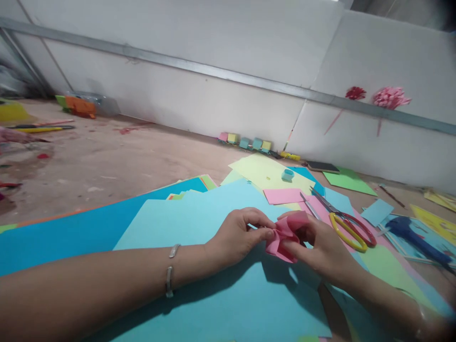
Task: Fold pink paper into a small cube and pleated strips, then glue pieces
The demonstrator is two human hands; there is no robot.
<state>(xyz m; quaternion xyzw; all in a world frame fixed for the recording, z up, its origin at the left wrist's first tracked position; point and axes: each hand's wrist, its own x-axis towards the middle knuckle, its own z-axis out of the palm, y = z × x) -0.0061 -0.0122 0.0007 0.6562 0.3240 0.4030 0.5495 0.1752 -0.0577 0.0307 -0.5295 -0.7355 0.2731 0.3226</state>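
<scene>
A folded piece of pink paper [285, 237] is held between both hands, over light blue sheets [199, 213]. My left hand [237, 235] pinches its left edge between thumb and index finger. On the other side, my right hand [320, 244] grips the paper with the thumb at the front and fingers behind, partly hidden. Just right of it lie open scissors [347, 225] with a yellow and a red handle. A pink paper strip [283, 195] rests beyond my hands, and a small blue paper box [287, 175] stands on a pale yellow sheet [267, 171].
At the right lies a dark blue glue gun [416, 237]. Small pastel paper boxes [245, 142] line the wall's foot. Red and pink paper flowers [390, 98] hang at a metal rail [228, 73]. Far left are pens [42, 128] and an orange object [81, 107].
</scene>
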